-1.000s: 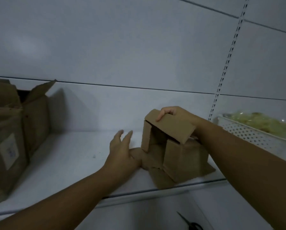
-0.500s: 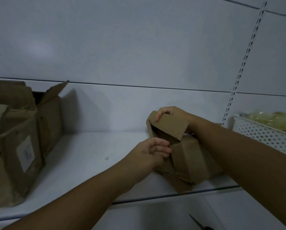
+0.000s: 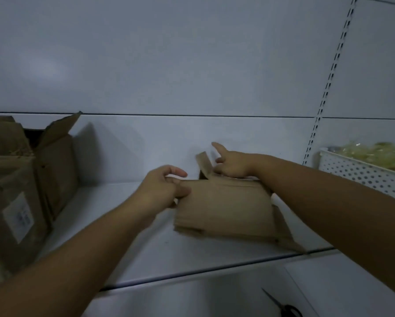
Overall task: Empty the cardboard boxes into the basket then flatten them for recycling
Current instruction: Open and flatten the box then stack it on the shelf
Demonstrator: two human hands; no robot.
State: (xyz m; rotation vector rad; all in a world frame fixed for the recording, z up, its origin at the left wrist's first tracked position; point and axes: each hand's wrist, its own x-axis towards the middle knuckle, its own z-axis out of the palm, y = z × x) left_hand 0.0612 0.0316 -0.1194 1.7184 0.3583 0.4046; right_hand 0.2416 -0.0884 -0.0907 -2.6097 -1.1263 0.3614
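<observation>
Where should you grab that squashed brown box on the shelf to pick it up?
Probably by its left and right ends, one hand from each side. The small brown cardboard box on the white shelf is nearly flat and wide, so its ends are thin enough to pinch. The left hand already grips the left end; the right hand presses near the upright flap at the back.
</observation>
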